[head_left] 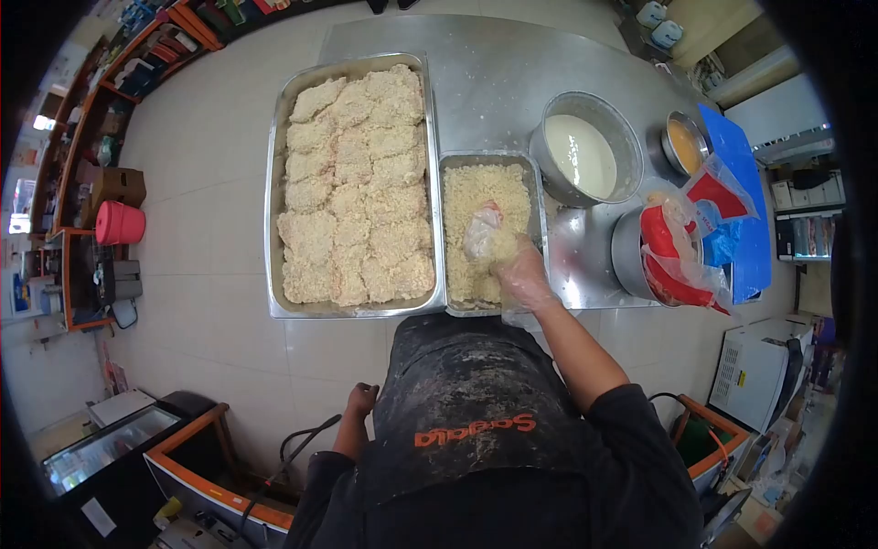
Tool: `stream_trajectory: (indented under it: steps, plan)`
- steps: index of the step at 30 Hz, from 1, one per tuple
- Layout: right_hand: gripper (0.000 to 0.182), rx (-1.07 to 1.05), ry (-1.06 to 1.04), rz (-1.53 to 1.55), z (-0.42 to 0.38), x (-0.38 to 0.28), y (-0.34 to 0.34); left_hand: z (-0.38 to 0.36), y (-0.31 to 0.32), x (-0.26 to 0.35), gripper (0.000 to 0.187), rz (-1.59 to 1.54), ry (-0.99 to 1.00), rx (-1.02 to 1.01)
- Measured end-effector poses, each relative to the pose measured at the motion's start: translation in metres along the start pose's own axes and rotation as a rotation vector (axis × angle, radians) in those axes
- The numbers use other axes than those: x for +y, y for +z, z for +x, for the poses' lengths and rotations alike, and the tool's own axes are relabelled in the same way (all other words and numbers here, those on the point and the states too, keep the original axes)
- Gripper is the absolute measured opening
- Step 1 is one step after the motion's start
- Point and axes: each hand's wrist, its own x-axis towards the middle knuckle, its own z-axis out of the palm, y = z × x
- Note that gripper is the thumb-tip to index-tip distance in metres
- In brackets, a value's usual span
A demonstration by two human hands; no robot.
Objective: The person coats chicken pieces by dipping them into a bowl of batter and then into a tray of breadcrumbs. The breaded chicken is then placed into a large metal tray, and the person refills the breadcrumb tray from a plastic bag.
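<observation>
My right hand (525, 278), in a clear plastic glove, is over the small metal tray (542, 197) of pale breadcrumbs (466, 274). Its fingers are closed around some crumbs. Just beyond the fingertips lies a wet, whitish-pink piece (483, 231), partly covered with crumbs; it looks like battered meat. My left hand (363, 398) hangs low beside the dark, floury apron, its fingers curled and apparently holding nothing. To the left of the crumbs, a large metal tray (275, 220) holds several rows of crumb-coated pieces (352, 192).
On the steel table (485, 55) stand a deep pot of white batter (578, 154) and a small bowl of orange liquid (684, 145). Nearer right is a metal pot (631, 256) with red-and-clear plastic bags (672, 247). A blue board (739, 201) lines the right edge.
</observation>
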Motion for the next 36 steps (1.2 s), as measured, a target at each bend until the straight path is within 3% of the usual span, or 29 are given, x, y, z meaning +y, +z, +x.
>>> stream_trajectory:
  steps: [1,3,5,8,12,14,17,20,22,25,27,29,32,36]
  plan:
    - [0.054,-0.075,0.012,0.068,-0.009,-0.034,-0.010,-0.003,-0.011,0.012,0.048,-0.015,-0.011,0.013]
    - [0.058,-0.096,-0.055,0.026,-0.012,-0.034,-0.021,-0.015,0.004,0.019,0.048,-0.043,-0.023,-0.015]
    - [0.063,0.014,-0.288,-0.136,0.021,-0.007,-0.007,-0.005,0.000,0.014,0.048,-0.058,-0.017,0.004]
    - [0.060,0.249,-0.481,-0.776,0.049,-0.001,-0.011,0.012,0.002,-0.002,0.049,-0.109,-0.052,-0.079]
    - [0.061,0.111,-0.405,-0.998,0.071,0.025,-0.005,0.021,0.012,-0.021,0.054,-0.086,0.036,-0.133]
    - [0.058,-0.079,-0.223,-0.908,0.091,0.032,-0.004,0.016,0.013,-0.025,0.057,-0.070,0.029,-0.184]
    - [0.048,-0.143,0.008,-0.619,0.061,0.010,-0.020,0.010,0.031,-0.043,0.053,-0.052,0.195,-0.140]
    - [0.048,-0.087,-0.082,-0.378,0.007,0.004,-0.017,0.015,0.042,-0.056,0.041,-0.015,0.113,-0.223]
    - [0.052,0.019,-0.125,-0.682,-0.024,0.000,0.007,0.023,0.056,-0.064,0.036,0.016,0.100,-0.275]
    - [0.061,0.091,-0.032,-0.639,-0.026,0.004,0.024,0.023,0.056,-0.058,0.033,0.013,0.033,-0.329]
    - [0.063,0.090,-0.002,-0.453,-0.019,0.023,0.034,0.025,0.039,-0.043,0.032,0.094,0.157,-0.332]
    - [0.061,0.076,-0.050,-0.291,-0.013,0.052,0.035,0.038,0.025,-0.036,0.030,0.270,0.471,-0.313]
    - [0.059,0.077,-0.029,-0.127,-0.017,0.034,0.027,0.002,0.002,0.020,0.030,-0.134,0.015,0.018]
    - [0.078,0.093,-0.272,-0.366,0.009,-0.015,0.008,0.018,0.006,0.016,0.033,-0.218,-0.029,-0.037]
